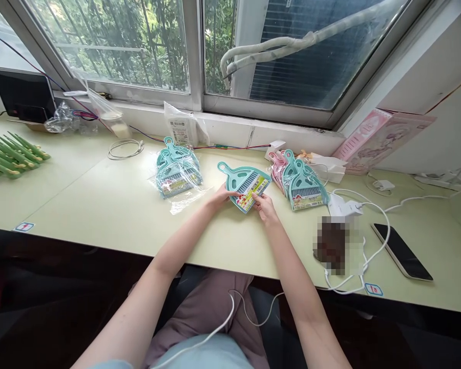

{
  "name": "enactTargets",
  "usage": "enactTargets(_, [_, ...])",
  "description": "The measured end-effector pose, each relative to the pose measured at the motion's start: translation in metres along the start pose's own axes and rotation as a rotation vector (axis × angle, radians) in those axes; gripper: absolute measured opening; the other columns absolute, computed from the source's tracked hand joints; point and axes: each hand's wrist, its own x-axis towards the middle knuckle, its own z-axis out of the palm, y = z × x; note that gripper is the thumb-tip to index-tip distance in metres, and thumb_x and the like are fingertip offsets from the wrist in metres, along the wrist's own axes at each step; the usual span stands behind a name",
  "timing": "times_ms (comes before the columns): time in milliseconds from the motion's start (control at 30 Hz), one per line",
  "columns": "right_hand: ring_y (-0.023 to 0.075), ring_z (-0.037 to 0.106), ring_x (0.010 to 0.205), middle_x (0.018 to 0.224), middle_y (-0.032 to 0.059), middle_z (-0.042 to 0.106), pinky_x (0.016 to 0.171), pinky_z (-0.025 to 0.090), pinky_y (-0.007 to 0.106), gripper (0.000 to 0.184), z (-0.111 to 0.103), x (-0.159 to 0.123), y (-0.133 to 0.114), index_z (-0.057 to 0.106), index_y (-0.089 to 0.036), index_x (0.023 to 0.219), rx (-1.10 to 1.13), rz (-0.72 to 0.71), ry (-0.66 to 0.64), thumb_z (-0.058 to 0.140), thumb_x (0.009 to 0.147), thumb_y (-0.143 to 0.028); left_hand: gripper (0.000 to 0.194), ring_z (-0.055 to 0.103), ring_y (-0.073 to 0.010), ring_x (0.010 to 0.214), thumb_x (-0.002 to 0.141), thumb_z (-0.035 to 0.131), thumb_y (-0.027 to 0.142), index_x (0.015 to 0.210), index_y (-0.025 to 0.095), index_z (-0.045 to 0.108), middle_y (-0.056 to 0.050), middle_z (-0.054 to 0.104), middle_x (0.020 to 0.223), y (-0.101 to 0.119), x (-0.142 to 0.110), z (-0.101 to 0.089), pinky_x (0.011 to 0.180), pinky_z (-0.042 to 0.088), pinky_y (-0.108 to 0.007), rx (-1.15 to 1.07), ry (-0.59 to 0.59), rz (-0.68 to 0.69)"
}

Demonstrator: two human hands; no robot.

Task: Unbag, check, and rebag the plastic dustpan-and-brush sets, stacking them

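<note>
Between my hands is a teal mini dustpan [236, 179] with a grey-bristled brush and a printed card label, its handle pointing up and left. My left hand [222, 195] grips its lower left edge. My right hand [265, 207] pinches the label at the lower right. To the left, teal dustpan sets [177, 163] lie stacked in clear plastic wrap [184, 202]. On the right, more teal dustpan sets [305, 184] overlap pink ones [278, 166].
A phone [402, 250], a white charger [343, 206] and looping white cables occupy the right side. At the back right stands a pink box [380, 141]. Green stalk-like items [13, 155] lie far left, near a black screen [22, 96]. A coiled cable [125, 148] sits behind.
</note>
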Motion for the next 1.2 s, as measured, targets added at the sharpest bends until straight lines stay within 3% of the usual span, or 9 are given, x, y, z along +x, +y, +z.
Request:
enactTargets(133, [0.0181,0.074,0.077,0.093,0.0058,0.076,0.069,0.063,0.028,0.030,0.000,-0.001,0.001,0.066,-0.017,0.097,0.004,0.003,-0.067,0.082,0.073,-0.027,0.066,0.069,-0.0277,0.096,0.054,0.082,0.006,0.113,0.017,0.056,-0.008,0.071,0.098,0.002,-0.002,0.001,0.094,0.052,-0.046,0.012,0.026,-0.005])
enactTargets(600, [0.0210,0.075,0.079,0.087,0.0046,0.077,0.075,0.065,0.033,0.035,0.000,0.003,0.004,0.065,-0.016,0.089,0.018,0.021,0.054,0.087,0.061,-0.014,0.066,0.067,-0.0267,0.100,0.052,0.086,0.014,0.111,0.016,0.057,-0.009,0.070,0.104,-0.003,-0.002,0.001,0.096,0.052,-0.045,0.058,-0.011,0.009])
enactTargets(700, [0.0183,0.074,0.075,0.086,0.0034,0.077,0.071,0.064,0.029,0.035,-0.001,0.003,0.003,0.066,-0.016,0.088,0.049,0.016,0.040,0.087,0.060,-0.013,0.066,0.067,-0.0256,0.101,0.056,0.088,0.023,0.114,0.016,0.058,-0.011,0.069,0.109,0.002,-0.001,0.000,0.095,0.052,-0.041,0.073,-0.091,0.044])
enactTargets(800, [0.0160,0.074,0.073,0.086,0.0023,0.077,0.068,0.063,0.025,0.036,-0.005,0.005,0.000,0.067,-0.017,0.088,0.104,0.001,0.004,0.087,0.059,-0.014,0.064,0.067,-0.0248,0.102,0.071,0.080,0.042,0.124,0.015,0.056,-0.014,0.068,0.113,0.017,0.000,-0.007,0.093,0.053,-0.038,0.127,-0.119,0.085])
enactTargets(867, [0.0158,0.073,0.075,0.087,0.0018,0.077,0.068,0.063,0.024,0.037,-0.010,0.007,-0.003,0.067,-0.017,0.089,0.132,-0.013,0.006,0.088,0.058,-0.016,0.061,0.067,-0.0245,0.103,0.083,0.067,0.046,0.134,0.017,0.050,-0.015,0.066,0.119,0.031,-0.001,-0.017,0.092,0.054,-0.040,0.277,0.074,0.190])
enactTargets(933, [0.0160,0.074,0.077,0.088,0.0012,0.076,0.071,0.063,0.025,0.038,-0.016,0.010,-0.004,0.067,-0.018,0.089,0.139,-0.027,0.037,0.087,0.058,-0.016,0.059,0.061,-0.0257,0.116,0.089,0.060,0.036,0.143,0.023,0.041,-0.015,0.058,0.133,0.044,-0.005,-0.030,0.096,0.052,-0.042,0.577,0.444,0.350])
enactTargets(1033, [0.0166,0.074,0.079,0.087,0.0008,0.076,0.074,0.063,0.027,0.038,-0.024,0.015,-0.004,0.066,-0.019,0.089,0.114,-0.034,0.099,0.087,0.058,-0.015,0.072,0.027,-0.0317,0.147,0.084,0.061,0.020,0.150,0.023,0.033,-0.016,0.031,0.158,0.056,-0.013,-0.054,0.115,0.034,-0.051,1.153,0.917,0.363])
enactTargets(1100, [0.0173,0.074,0.081,0.084,0.0008,0.076,0.076,0.063,0.028,0.036,-0.026,0.017,-0.003,0.065,-0.019,0.088,0.097,-0.033,0.131,0.086,0.059,-0.015,0.076,0.012,-0.0380,0.150,0.082,0.063,0.020,0.150,0.014,0.032,-0.022,0.017,0.161,0.057,-0.016,-0.068,0.118,0.021,-0.058,1.400,1.018,0.169])
enactTargets(1200, [0.0178,0.074,0.081,0.083,0.0011,0.076,0.077,0.064,0.029,0.033,-0.027,0.018,-0.003,0.065,-0.018,0.086,0.102,-0.027,0.162,0.084,0.061,-0.012,0.073,0.012,-0.0414,0.150,0.083,0.059,0.019,0.150,0.005,0.032,-0.028,0.015,0.160,0.051,-0.014,-0.077,0.118,0.016,-0.060,1.575,0.912,-0.025])
